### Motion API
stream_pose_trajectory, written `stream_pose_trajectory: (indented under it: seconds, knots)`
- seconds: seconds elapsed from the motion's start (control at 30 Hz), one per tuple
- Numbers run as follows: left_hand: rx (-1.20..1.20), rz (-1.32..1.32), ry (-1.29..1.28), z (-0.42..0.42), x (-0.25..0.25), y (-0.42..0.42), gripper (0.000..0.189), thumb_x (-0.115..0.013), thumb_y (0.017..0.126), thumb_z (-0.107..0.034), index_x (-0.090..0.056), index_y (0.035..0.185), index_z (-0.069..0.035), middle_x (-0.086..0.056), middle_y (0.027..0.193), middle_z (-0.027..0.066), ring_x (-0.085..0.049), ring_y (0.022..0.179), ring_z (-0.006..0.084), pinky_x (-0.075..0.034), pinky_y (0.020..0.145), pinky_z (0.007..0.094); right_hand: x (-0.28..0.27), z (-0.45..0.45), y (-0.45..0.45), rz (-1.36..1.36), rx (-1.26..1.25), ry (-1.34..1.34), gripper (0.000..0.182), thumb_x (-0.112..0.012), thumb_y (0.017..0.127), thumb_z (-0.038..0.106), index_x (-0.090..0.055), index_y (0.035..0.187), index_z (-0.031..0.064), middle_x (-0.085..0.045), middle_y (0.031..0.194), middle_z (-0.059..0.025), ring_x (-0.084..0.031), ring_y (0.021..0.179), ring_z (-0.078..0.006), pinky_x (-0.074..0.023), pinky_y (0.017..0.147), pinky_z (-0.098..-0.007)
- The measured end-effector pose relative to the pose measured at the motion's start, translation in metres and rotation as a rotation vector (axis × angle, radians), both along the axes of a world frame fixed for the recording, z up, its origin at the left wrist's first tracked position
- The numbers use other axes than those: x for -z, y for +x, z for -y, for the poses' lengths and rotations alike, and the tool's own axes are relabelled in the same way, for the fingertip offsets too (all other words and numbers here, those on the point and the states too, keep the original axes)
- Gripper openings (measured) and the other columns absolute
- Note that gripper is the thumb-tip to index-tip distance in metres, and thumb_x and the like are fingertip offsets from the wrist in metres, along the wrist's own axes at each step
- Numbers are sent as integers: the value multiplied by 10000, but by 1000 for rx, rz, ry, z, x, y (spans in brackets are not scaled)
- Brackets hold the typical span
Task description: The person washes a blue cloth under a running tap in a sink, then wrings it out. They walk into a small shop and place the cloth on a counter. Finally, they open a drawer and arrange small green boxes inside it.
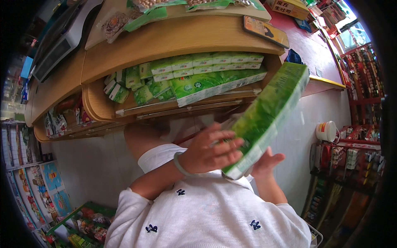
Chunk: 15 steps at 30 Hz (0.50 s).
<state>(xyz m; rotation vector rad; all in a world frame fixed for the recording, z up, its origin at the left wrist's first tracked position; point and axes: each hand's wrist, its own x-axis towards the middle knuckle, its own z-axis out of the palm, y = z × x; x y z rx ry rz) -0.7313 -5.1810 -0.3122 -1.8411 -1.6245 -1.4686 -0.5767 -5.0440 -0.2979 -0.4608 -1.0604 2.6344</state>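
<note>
A long, green plastic-wrapped multipack of tissues (263,108) stands tilted in front of my body, its far end up to the right. My left hand (214,152), with a pale bangle at the wrist, lies with spread fingers against the near end of the pack; it is slightly blurred. My right hand (266,164) supports the same end from the other side, thumb out and fingers partly hidden behind the pack. Beyond, a wooden shelf compartment (99,93) holds a similar long green multipack (217,82), stacked small tissue packets (192,63) and several loose packets (144,94).
A phone (266,31) lies on the wooden counter (173,34) near bagged dried goods (145,9). A dark machine (62,40) stands at the left. White bucket (326,131) and goods racks (347,158) are on the right. A green-edged snack bin (83,223) sits lower left.
</note>
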Motion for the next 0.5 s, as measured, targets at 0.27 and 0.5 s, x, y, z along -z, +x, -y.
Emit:
stream_pose_trajectory:
  seconds: [0.27, 0.5]
  knots:
    - [275, 60, -385, -34, -34, 17, 798, -754, 648, -348, -367, 1330, -196, -334, 1369, 131, -322, 1276, 321, -134, 1077, 500, -17, -65, 2, 17, 399, 115, 492, -467, 877, 352, -451, 1229, 9, -558, 1159, -120, -566, 1022, -228, -468, 875, -360]
    - [508, 741, 172, 6, -91, -4, 455, -601, 781, -518, -549, 1117, -216, -354, 1265, 188, -369, 1183, 324, -221, 1037, 526, -48, -206, -38, 270, 186, 190, 456, -508, 883, 319, -473, 1209, 3, -611, 1043, -147, -632, 884, -230, -532, 766, -356]
